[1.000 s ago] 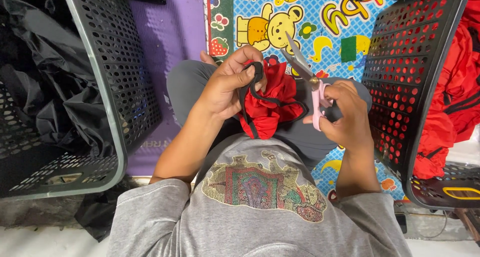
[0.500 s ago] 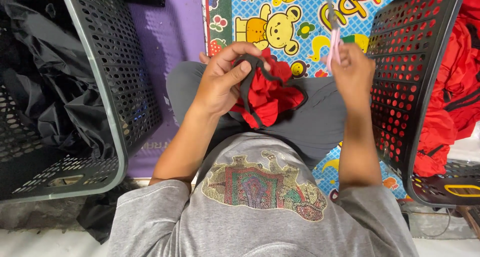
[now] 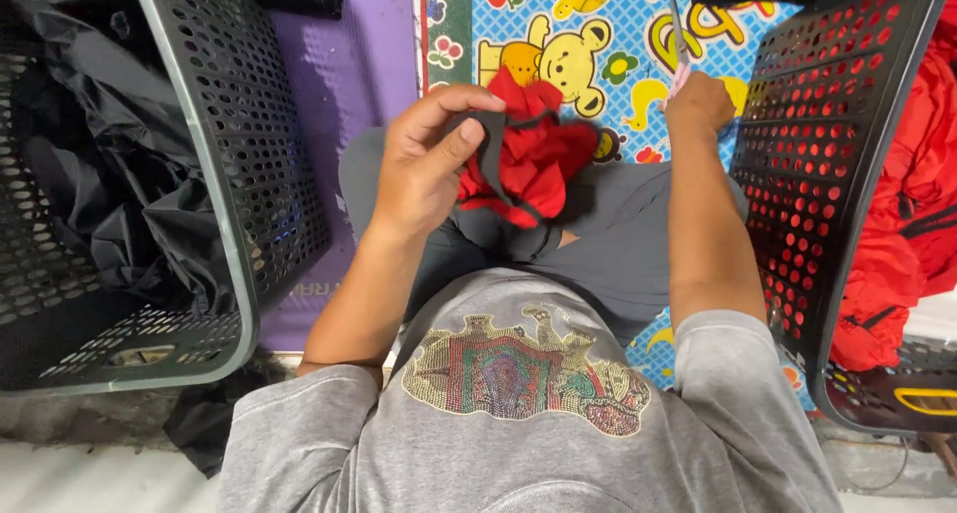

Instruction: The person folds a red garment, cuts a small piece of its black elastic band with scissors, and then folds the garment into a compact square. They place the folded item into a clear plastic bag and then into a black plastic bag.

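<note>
I sit cross-legged on a colourful cartoon play mat [image 3: 538, 24]. My left hand [image 3: 429, 159] pinches a black strap of a small red fabric piece [image 3: 533, 159] held above my lap. My right hand [image 3: 698, 104] is raised to the right, closed around pink-handled scissors [image 3: 678, 34] whose blades point up and away from the fabric. The scissors are apart from the red fabric.
A black perforated basket [image 3: 254, 174] with black garments [image 3: 110, 164] stands on my left on a purple mat [image 3: 369, 44]. A second black perforated basket [image 3: 807, 164] holding red garments [image 3: 912, 174] stands on my right.
My right hand with the scissors has lifted away from the red fabric, up and to the right. My left hand has kept hold of the strap and fabric.
</note>
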